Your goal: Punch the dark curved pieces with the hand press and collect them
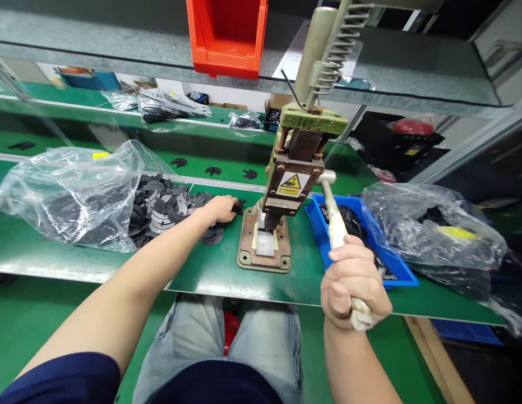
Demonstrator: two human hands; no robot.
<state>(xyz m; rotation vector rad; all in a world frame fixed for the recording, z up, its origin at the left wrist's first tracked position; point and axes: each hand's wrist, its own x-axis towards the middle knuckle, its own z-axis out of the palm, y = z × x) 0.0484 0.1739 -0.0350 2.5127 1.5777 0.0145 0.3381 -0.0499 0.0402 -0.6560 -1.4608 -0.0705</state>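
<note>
My right hand (355, 280) is wrapped around the pale, tape-covered lever (336, 221) of a green hand press (292, 179). The lever slants down toward me from the press's right side. Left of the press, my left hand (222, 209) has its fingers closed on a small black plastic part (239, 206), mostly covered by the fingertips. Under the press ram, a whitish block (265, 243) sits on the base plate (248, 259). A heap of black and grey curved parts (160, 207) lies beside my left forearm, spilling from a clear plastic bag (71, 191).
A blue tray (406, 275) of black pieces stands right of the press, with another clear bag (437, 224) against it. Several black curved parts (213, 170) lie spaced along the green strip behind. An orange bin (227, 62) sits on the shelf overhead.
</note>
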